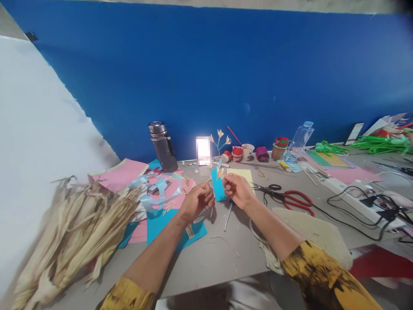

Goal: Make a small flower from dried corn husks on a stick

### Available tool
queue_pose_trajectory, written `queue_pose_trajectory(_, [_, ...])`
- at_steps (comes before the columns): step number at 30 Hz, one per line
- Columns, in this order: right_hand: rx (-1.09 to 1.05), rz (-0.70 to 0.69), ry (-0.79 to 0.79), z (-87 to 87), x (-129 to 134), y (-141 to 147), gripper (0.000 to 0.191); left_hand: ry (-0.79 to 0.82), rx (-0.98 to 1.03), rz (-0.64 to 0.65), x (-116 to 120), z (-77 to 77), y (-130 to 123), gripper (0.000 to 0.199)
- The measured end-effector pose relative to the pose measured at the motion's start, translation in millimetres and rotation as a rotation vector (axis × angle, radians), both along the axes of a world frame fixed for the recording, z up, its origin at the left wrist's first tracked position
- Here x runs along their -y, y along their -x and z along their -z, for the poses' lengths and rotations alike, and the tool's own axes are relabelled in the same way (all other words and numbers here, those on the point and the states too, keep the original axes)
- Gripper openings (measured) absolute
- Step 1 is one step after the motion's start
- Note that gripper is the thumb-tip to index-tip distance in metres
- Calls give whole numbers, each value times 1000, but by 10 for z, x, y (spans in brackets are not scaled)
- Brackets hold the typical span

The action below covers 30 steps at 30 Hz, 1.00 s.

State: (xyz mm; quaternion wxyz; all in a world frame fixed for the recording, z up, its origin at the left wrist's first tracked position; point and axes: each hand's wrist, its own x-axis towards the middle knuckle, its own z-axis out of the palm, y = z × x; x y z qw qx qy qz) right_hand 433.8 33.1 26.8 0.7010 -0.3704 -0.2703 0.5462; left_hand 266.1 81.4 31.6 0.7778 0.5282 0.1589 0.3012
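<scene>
My left hand [197,201] is over the middle of the table with its fingers curled together. A thin pale strip shows at its fingertips, too small to make out fully. To the right, my right hand [238,189] pinches a small pale husk flower [220,172]. Behind this flower is a narrow blue paper strip [218,186]. Farther back stands a blue-stemmed sprig [218,144] with several pale flowers. Below my left hand lies a blue paper sheet [161,228] with husk scraps on it.
Dried corn husks [77,228] are heaped at the left, near a dark flask [162,146]. Red-handled scissors [297,199] and a power strip [358,206] lie right. Paint pots [237,153], a paper cup [248,152] and a plastic bottle [301,140] line the back.
</scene>
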Motion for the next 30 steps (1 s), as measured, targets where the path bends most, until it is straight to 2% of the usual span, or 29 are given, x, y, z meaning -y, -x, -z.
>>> queue_pose_trajectory(3, [-22,38,-27,10,-38,-65,28,-13,-73,87,-6,-68,60,35])
queue_pose_trajectory(5, [-29,54,-42,4,-50,-95,29,-120,-163,67,-27,-90,87,37])
queue_pose_trajectory(7, [-22,63,-54,-12,-49,-109,28,-365,-311,-88,-63,-86,102,25])
queue_pose_trajectory(9, [3,71,-73,-32,-38,-107,27,-674,-474,-343,-109,-66,118,10])
queue_pose_trajectory(10, [20,72,-86,-41,-31,-102,27,-789,-545,-466,-135,-56,131,10])
queue_pose_trajectory(12, [61,63,-110,-53,-16,-85,27,-879,-638,-638,-184,-45,163,15])
queue_pose_trajectory(14, [113,48,-124,-54,-1,-61,26,-858,-660,-708,-220,-50,193,29])
queue_pose_trajectory(16, [174,29,-136,-49,18,-31,25,-811,-582,-682,-232,-61,203,25])
queue_pose_trajectory(20, [299,-21,-157,-46,70,40,24,-559,-360,-343,-179,-70,154,32])
queue_pose_trajectory(22, [350,-34,-161,-51,92,65,24,-477,-282,-252,-136,-70,119,29])
queue_pose_trajectory(30, [441,-45,-171,-46,96,74,22,-428,-253,-298,-65,-72,72,16])
